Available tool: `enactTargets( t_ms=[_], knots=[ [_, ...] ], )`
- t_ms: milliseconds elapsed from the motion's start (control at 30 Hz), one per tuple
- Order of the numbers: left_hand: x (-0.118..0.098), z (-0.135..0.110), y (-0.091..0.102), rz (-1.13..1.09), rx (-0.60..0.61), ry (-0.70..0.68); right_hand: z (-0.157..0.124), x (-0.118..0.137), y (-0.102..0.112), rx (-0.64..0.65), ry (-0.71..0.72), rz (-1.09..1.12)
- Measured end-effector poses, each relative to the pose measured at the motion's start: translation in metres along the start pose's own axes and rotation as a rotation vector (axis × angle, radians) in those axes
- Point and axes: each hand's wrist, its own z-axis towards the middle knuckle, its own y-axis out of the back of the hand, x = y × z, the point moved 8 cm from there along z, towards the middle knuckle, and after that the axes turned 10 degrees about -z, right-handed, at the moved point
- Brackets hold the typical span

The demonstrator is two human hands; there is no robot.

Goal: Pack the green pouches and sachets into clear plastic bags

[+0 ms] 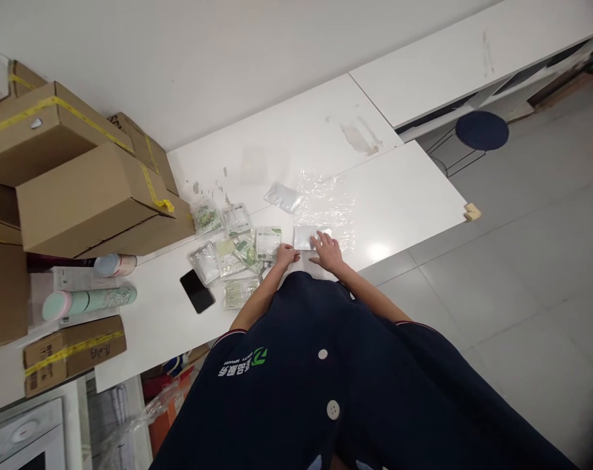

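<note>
My right hand point(327, 250) lies with fingers spread flat on a small white packet point(306, 236) near the front edge of the white table point(404, 189). My left hand point(285, 255) rests just left of it, fingers curled at the packet's left edge, beside a green-and-white sachet point(267, 243). Several more sachets point(228, 248) lie in a loose cluster to the left. A sheet of clear plastic film point(333, 199) lies crumpled behind the packet, with another small clear bag point(282, 196) beyond.
A black phone point(197, 291) lies left of the sachets. Stacked cardboard boxes point(81, 189) fill the left side, with two pastel bottles point(88, 300) lying near them. A dark blue stool point(482, 130) stands on the grey floor to the right.
</note>
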Motion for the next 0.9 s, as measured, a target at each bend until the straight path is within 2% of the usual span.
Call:
enactTargets(
  t_ms=[67, 200, 333, 433, 600, 700, 800, 900],
  knots=[
    [-0.005, -0.003, -0.002, 0.047, 0.019, -0.057, -0.002, 0.011, -0.010, 0.000, 0.132, -0.063],
    [-0.018, -0.013, -0.005, 0.174, 0.110, -0.195, 0.001, 0.008, -0.015, -0.028, 0.171, -0.113],
    [-0.030, -0.026, -0.005, 0.336, 0.213, -0.326, 0.005, 0.006, -0.003, 0.034, 0.218, -0.109],
    [-0.037, -0.032, -0.004, 0.458, 0.239, -0.417, 0.009, 0.006, 0.011, 0.092, 0.250, -0.093],
    [-0.058, -0.030, -0.018, 0.939, 0.189, -0.771, 0.012, 0.007, 0.025, 0.161, 0.293, -0.085],
    [-0.064, -0.025, -0.027, 1.005, 0.288, -0.891, 0.007, 0.002, 0.030, 0.179, 0.306, -0.045],
    [-0.068, -0.023, -0.030, 0.947, 0.426, -0.895, 0.001, -0.012, 0.031, 0.212, 0.282, 0.009],
    [-0.074, -0.018, -0.026, 0.845, 0.466, -0.769, 0.004, -0.032, 0.027, 0.321, 0.205, 0.048]
  ],
)
